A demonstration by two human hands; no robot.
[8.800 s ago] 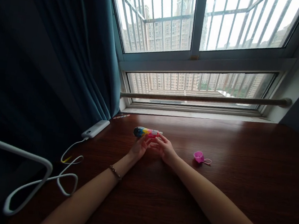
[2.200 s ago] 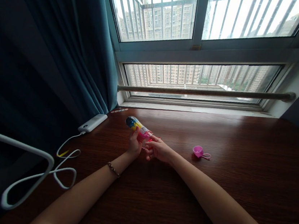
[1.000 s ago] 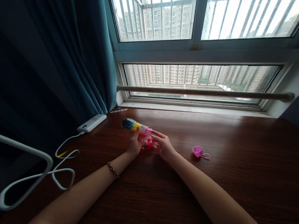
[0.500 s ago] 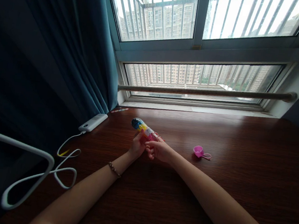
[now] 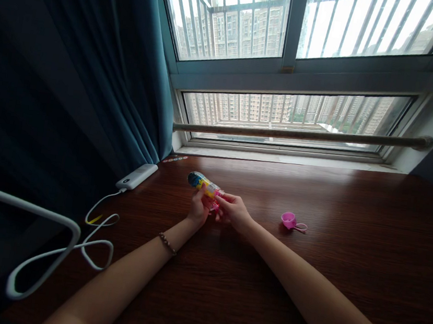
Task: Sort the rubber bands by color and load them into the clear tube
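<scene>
A slim clear bottle-shaped container (image 5: 208,185), dark blue at its far end, then yellow, then pink, is held tilted above the table. My left hand (image 5: 198,209), with a beaded bracelet on its wrist, is closed around the middle of it from below. At the pink near end, the fingers of my right hand (image 5: 234,210) are closed on the container, partly hiding that end. A small pink cup-shaped cap (image 5: 288,220) with a loop lies on the table to the right of my hands, touched by neither.
The brown wooden table (image 5: 328,281) reaches to the window sill. A white power bank (image 5: 137,176) lies by the blue curtain (image 5: 131,83), with a white cable (image 5: 106,243) looping along the left side. A metal rail (image 5: 302,134) crosses the window.
My right hand has shifted its grip, its fingers now on the container's pink end. The container has moved slightly left. My view has shifted a little.
</scene>
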